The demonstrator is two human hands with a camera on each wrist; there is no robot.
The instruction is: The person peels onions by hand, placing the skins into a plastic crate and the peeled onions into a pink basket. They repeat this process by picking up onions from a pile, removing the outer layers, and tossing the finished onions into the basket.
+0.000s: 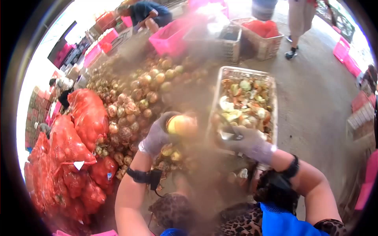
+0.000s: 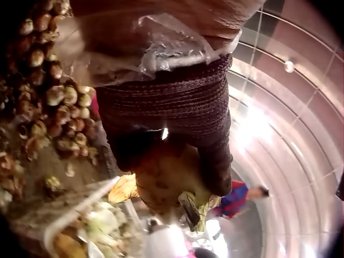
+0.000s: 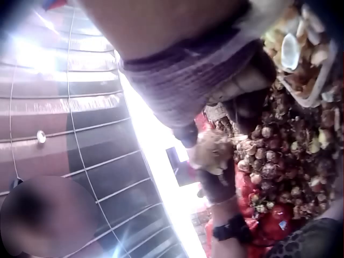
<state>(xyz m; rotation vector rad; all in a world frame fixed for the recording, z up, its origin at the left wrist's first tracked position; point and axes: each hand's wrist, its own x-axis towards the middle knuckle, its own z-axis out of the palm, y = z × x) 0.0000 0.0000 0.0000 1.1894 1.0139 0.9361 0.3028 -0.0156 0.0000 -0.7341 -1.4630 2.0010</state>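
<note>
My gloved left hand [image 1: 159, 133] grips a pale yellow onion [image 1: 182, 125], its fingers curled around one side. The left wrist view shows the same onion [image 2: 166, 177] under the dark knit glove, with a dry flap of skin hanging from it. My right hand [image 1: 252, 144], also gloved, holds a small dark-handled tool [image 1: 237, 136] over the near left part of a white crate [image 1: 274, 98]. Blur hides the tool's exact kind. Onion skins and trimmings [image 1: 246, 102] fill that crate. In the right wrist view the onion in my left hand lies just beyond the right fingers.
A large heap of onions [image 1: 134, 102] spreads ahead and left. Full red mesh sacks [image 1: 71, 157] stand at the left. Pink crates [image 1: 169, 37] and pale crates [image 1: 267, 45] stand farther off. One person [image 1: 151, 15] crouches at the back; another [image 1: 299, 19] stands at the right.
</note>
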